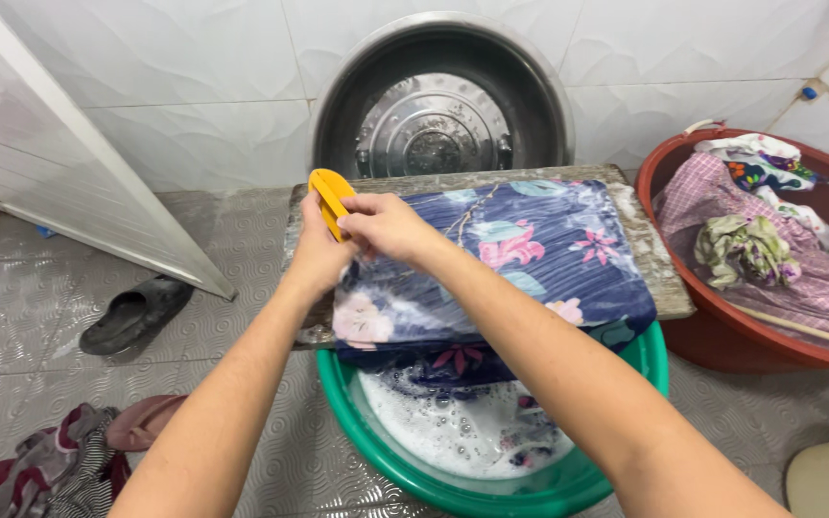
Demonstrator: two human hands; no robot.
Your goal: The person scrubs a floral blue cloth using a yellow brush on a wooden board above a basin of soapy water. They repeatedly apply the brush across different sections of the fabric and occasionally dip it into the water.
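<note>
A: Where is the yellow scrubbing brush [329, 197] found?
B: At the washboard's [659, 278] far-left corner, its long axis slanting away, beside the floral cloth [530, 259].
A: How is it held?
B: Left hand [317, 251] fingers are clamped on it; right hand [386, 225] fingers are pinched together at its edge.

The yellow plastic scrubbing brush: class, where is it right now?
In the head view, the yellow plastic scrubbing brush sits left of centre, held between both hands at the left end of the wooden washboard, over the dark floral cloth.

Both hands [357, 235] on yellow brush [328, 195]
</note>
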